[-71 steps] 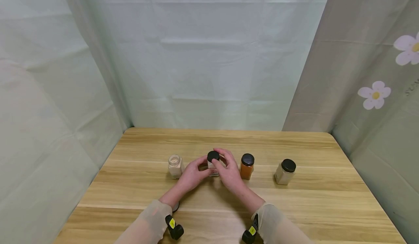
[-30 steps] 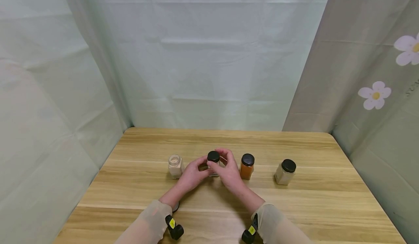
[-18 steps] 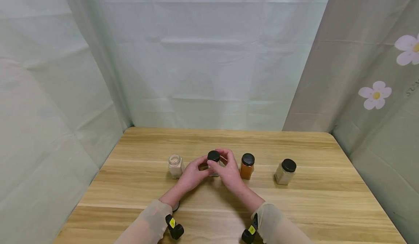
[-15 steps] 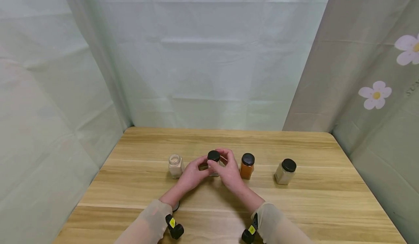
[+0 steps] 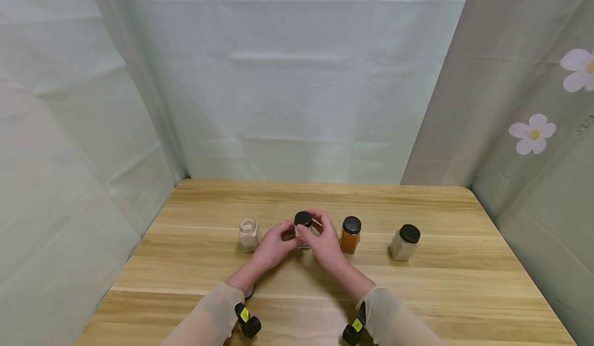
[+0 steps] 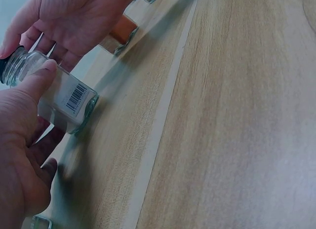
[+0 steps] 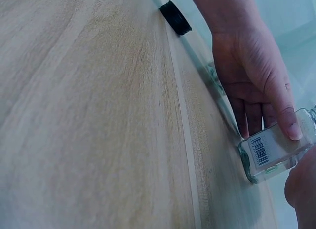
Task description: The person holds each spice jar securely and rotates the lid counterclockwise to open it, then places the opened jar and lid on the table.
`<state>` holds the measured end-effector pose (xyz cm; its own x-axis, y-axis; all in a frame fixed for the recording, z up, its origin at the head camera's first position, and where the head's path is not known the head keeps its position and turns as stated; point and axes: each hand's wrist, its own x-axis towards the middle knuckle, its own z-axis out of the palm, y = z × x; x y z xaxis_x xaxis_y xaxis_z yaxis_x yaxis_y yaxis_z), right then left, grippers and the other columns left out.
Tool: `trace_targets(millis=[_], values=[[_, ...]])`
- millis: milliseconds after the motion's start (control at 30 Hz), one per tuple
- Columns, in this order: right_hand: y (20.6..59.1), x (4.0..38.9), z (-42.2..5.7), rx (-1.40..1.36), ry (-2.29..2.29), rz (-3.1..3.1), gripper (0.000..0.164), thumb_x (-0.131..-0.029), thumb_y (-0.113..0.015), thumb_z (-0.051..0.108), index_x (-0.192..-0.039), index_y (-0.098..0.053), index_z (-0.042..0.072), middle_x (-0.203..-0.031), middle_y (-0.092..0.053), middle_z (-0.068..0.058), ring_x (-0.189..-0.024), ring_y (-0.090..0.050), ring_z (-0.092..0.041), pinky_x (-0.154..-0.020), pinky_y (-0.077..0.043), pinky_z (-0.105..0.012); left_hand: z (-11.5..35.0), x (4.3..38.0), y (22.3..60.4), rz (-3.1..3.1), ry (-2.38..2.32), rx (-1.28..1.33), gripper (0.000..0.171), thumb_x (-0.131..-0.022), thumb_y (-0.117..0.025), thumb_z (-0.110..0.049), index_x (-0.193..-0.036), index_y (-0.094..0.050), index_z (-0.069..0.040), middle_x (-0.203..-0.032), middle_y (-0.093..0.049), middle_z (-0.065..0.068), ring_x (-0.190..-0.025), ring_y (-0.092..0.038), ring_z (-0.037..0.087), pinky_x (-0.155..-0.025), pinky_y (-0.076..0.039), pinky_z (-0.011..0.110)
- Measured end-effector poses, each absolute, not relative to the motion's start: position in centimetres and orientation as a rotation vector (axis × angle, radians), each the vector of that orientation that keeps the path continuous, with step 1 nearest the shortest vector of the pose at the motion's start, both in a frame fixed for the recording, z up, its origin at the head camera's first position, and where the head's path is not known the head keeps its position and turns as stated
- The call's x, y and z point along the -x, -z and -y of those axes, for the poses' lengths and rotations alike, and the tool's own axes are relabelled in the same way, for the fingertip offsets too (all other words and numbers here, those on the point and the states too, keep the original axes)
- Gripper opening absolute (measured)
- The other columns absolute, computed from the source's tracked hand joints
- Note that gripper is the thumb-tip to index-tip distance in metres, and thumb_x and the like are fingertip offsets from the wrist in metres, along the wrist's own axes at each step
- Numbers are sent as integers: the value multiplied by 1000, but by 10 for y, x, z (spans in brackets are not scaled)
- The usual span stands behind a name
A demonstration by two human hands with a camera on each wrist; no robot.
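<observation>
A square glass jar [image 6: 64,98] with a barcode label and a black lid [image 5: 303,218] stands upright mid-table. My left hand [image 5: 270,249] grips its body, thumb pressed on the near side. At the top, my right hand [image 5: 326,243] pinches the lid between thumb and fingers. In the left wrist view, glass threads show at the neck below the lid. On the left stands a lidless jar [image 5: 250,237] of pale powder. A loose black lid [image 7: 175,18] lies on the table, partly hidden by my left forearm in the head view.
An orange-filled jar [image 5: 350,237] with a black lid stands just right of my right hand. Farther right is a black-lidded jar of pale powder [image 5: 402,248]. The wooden table [image 5: 445,294] meets hanging cloth at the back and sides.
My right thumb drops from the lid's top to its near side, then shifts slightly up again. The lid sits marginally higher. My left hand and the other jars stay in place.
</observation>
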<state>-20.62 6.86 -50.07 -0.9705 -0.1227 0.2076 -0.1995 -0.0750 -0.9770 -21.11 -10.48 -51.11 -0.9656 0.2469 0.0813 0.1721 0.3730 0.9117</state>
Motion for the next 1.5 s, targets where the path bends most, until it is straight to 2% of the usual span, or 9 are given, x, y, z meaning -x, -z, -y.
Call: trace_targets(millis=[167, 333, 567, 867, 1067, 1267, 1433, 1500], values=[[500, 206, -69, -398, -2240, 2083, 46, -97, -73, 16, -139, -55, 6, -141, -52, -12, -138, -43, -36, -116, -29, -56, 105, 212, 511, -2541, -1682, -396, 53, -89, -81, -38, -138, -65, -26, -122, -69, -2, -119, -62, 18, -104, -47, 46], [500, 206, -69, -422, -2230, 2079, 46, -99, -69, 12, -141, -54, 1, -144, -50, -15, -138, -44, -37, -117, -30, -55, 104, 212, 511, -2550, -1679, -408, 55, -89, -81, -37, -140, -64, -25, -121, -70, -2, -117, -62, 18, -103, -48, 44], [498, 205, -69, -412, -2225, 2104, 46, -100, -68, 12, -143, -54, 2, -147, -48, -14, -139, -43, -40, -115, -34, -53, 103, 211, 510, -2543, -1679, -412, 56, -89, -81, -38, -140, -63, -25, -122, -70, -1, -118, -63, 18, -102, -48, 44], [491, 204, -70, -439, -2240, 2072, 45, -101, -67, 13, -143, -54, 3, -148, -48, -10, -141, -43, -33, -109, -43, -43, 103, 211, 509, -2545, -1677, -419, 58, -88, -81, -41, -141, -63, -27, -126, -69, -1, -121, -62, 18, -104, -48, 45], [483, 201, -72, -498, -2235, 2036, 44, -100, -68, 12, -142, -53, 6, -151, -45, -15, -143, -41, -29, -112, -39, -46, 103, 211, 510, -2519, -1703, -436, 57, -89, -80, -39, -142, -62, -26, -128, -69, 0, -120, -63, 19, -101, -50, 44], [474, 197, -73, -565, -2238, 1970, 45, -100, -67, 8, -141, -50, -1, -149, -43, -25, -143, -40, -34, -113, -34, -56, 104, 210, 509, -2496, -1724, -424, 56, -89, -80, -38, -141, -62, -27, -127, -69, 0, -120, -63, 19, -100, -51, 44], [467, 193, -74, -584, -2256, 1933, 47, -98, -69, 6, -140, -49, -4, -148, -45, -23, -142, -40, -37, -116, -26, -58, 105, 210, 509, -2509, -1710, -422, 56, -89, -81, -37, -141, -62, -27, -129, -68, -1, -122, -63, 19, -101, -50, 43], [464, 190, -74, -594, -2250, 1929, 46, -98, -69, 6, -139, -50, -3, -147, -46, -20, -142, -41, -36, -117, -27, -56, 105, 209, 509, -2517, -1704, -424, 55, -89, -80, -37, -141, -63, -26, -129, -68, 0, -122, -62, 20, -101, -50, 43]])
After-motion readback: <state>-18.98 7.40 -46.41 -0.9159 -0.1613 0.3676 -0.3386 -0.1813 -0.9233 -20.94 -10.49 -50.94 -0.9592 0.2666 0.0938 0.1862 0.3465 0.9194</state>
